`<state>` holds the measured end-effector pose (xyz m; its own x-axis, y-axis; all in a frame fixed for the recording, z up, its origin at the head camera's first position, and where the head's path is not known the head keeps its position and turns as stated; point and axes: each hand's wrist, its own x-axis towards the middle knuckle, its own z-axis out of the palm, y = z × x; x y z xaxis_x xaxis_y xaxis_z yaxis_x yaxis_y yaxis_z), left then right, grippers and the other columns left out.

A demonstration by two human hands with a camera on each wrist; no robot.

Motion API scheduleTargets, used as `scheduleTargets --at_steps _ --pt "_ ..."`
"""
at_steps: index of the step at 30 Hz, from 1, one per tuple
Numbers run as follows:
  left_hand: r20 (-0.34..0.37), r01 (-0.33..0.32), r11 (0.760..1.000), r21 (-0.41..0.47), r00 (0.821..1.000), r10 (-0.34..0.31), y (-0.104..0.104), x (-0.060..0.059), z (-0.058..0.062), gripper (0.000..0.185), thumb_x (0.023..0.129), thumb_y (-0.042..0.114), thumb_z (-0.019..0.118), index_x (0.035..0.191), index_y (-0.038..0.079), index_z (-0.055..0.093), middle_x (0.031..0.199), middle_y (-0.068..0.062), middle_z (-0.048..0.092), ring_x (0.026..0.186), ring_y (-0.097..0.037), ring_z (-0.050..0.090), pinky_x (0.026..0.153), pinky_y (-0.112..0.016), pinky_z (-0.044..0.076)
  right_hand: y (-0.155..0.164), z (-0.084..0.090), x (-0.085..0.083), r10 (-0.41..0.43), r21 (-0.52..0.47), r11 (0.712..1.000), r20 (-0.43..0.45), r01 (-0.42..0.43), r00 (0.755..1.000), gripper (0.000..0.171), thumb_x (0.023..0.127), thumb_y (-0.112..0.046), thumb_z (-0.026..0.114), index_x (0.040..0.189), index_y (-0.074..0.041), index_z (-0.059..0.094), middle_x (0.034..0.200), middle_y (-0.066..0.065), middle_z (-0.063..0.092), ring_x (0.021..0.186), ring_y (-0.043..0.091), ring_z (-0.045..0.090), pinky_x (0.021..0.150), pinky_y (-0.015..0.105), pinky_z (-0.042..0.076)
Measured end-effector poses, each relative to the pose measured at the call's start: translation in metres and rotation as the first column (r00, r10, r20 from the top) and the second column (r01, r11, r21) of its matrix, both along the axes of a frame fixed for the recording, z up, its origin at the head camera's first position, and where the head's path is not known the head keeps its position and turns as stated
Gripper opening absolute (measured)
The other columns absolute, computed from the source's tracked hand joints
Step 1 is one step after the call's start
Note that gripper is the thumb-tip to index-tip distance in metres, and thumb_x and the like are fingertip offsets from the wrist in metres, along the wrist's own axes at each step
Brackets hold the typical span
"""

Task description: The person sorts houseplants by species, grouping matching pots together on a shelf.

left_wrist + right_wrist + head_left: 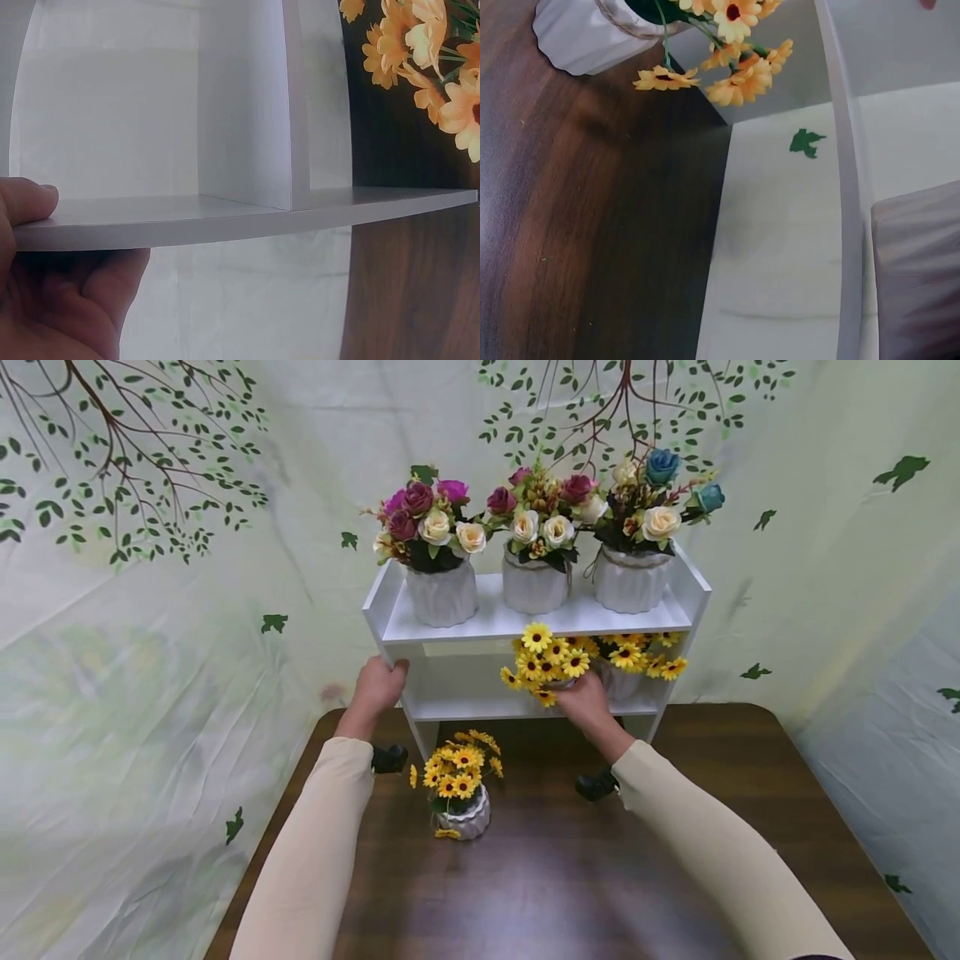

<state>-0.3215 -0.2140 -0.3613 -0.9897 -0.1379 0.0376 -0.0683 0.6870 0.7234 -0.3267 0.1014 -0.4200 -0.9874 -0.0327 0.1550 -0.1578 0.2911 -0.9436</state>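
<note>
A white two-tier shelf [480, 625] stands at the back of a dark wooden table [570, 877]. My left hand [378, 683] grips the shelf's left side panel [247, 217], thumb on one face and fingers [82, 300] curled round the other. My right hand [583, 697] reaches into the lower tier and holds a small white pot of yellow sunflowers [543, 662]. The hand hides most of that pot, but its ribbed wall [919, 277] shows close in the right wrist view. A second sunflower pot [619, 681] stands just to its right on the same tier.
Three white ribbed vases of roses [534, 583] line the top tier. Another sunflower pot [465, 817] stands on the table in front of the shelf's left leg, also seen as a white vase [585, 37]. A leaf-printed cloth backdrop [150, 610] hangs behind.
</note>
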Motion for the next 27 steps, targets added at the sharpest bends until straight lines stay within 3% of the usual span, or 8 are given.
scheduleTargets --at_steps 5,11,18,23,25,27 --pt "-0.011 -0.015 1.0 -0.021 1.0 0.015 -0.001 0.0 0.0 0.049 0.101 0.025 0.038 0.132 -0.009 0.054 0.126 -0.031 0.061 0.108 -0.039 0.06 0.089 -0.049 0.051 -0.003 -0.002 -0.008 -0.017 -0.009 1.0 -0.004 0.017 1.0 0.064 0.089 -0.015 0.069 0.146 -0.01 0.041 0.149 0.012 0.045 0.138 0.028 0.043 0.113 0.051 0.037" --pt "-0.005 -0.011 1.0 -0.009 1.0 0.011 0.0 0.001 0.0 0.048 0.101 0.025 0.038 0.132 -0.008 0.054 0.127 -0.03 0.061 0.111 -0.039 0.06 0.092 -0.049 0.051 -0.008 -0.006 -0.018 -0.062 -0.031 0.998 0.0 0.062 0.998 0.068 0.09 -0.011 0.065 0.15 -0.007 0.034 0.152 0.013 0.04 0.142 0.028 0.039 0.117 0.047 0.034" --pt "-0.013 -0.006 1.0 -0.016 1.0 0.006 0.003 0.001 0.001 0.048 0.101 0.024 0.037 0.133 -0.008 0.053 0.13 -0.031 0.06 0.114 -0.042 0.061 0.095 -0.053 0.051 -0.01 -0.004 -0.023 -0.082 0.008 0.997 -0.027 0.083 0.996 0.063 0.088 -0.001 0.058 0.147 -0.004 0.036 0.151 0.015 0.04 0.14 0.029 0.039 0.109 0.047 0.036" --pt "0.0 -0.005 1.0 -0.002 1.0 0.005 0.003 0.002 0.001 0.049 0.102 0.023 0.038 0.136 -0.008 0.051 0.133 -0.031 0.058 0.119 -0.044 0.06 0.099 -0.054 0.05 -0.009 -0.005 -0.027 -0.084 0.087 0.993 -0.017 0.085 0.996 0.064 0.089 -0.005 0.059 0.148 -0.003 0.034 0.152 0.017 0.037 0.143 0.031 0.034 0.117 0.048 0.027" --pt "0.001 -0.007 1.0 -0.005 1.0 0.007 0.003 0.003 0.001 0.049 0.101 0.024 0.038 0.135 -0.009 0.051 0.132 -0.032 0.058 0.118 -0.044 0.06 0.098 -0.054 0.05 -0.008 -0.007 -0.027 -0.075 0.129 0.989 -0.01 0.075 0.997 0.062 0.088 -0.004 0.057 0.146 -0.001 0.034 0.145 0.02 0.041 0.123 0.034 0.047 0.103 0.046 0.038" --pt "0.002 -0.007 1.0 -0.008 1.0 0.007 0.002 0.004 0.001 0.049 0.101 0.024 0.037 0.134 -0.01 0.051 0.132 -0.032 0.058 0.118 -0.044 0.06 0.098 -0.054 0.05 -0.006 -0.009 -0.025 -0.052 0.138 0.989 0.001 0.051 0.999 0.064 0.089 -0.004 0.056 0.147 0.0 0.032 0.145 0.021 0.04 0.116 0.032 0.047 0.094 0.044 0.038"
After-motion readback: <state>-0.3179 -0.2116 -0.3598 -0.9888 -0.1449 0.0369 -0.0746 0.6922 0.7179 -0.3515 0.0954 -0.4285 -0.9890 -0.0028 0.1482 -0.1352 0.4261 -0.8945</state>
